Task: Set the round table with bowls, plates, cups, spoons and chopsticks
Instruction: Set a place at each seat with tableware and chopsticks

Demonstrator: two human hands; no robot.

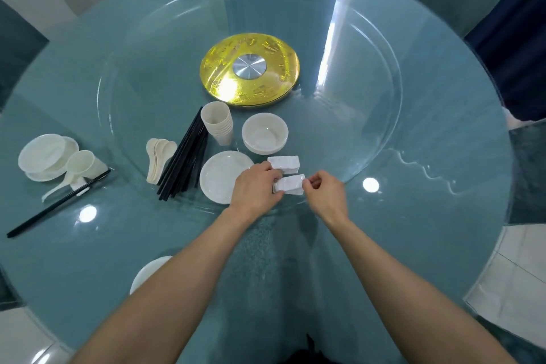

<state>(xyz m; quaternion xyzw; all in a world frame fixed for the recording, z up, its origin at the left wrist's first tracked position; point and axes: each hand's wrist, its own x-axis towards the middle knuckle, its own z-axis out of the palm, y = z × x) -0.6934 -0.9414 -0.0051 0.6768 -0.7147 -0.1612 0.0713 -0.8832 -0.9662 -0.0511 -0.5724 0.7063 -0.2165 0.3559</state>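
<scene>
Left hand and right hand, fingers curled, pinched opposite ends of a small white block at the near rim of the glass turntable. A second white block lay just behind. Stacked plates sat beside the left hand, with bowls, cups, chopsticks and spoons beyond. The desk extended well to the right, toward its edge.

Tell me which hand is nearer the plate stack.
Left. The left hand overlaps the right edge of the plate stack; the right hand is farther right, past the white block both hands hold.
</scene>
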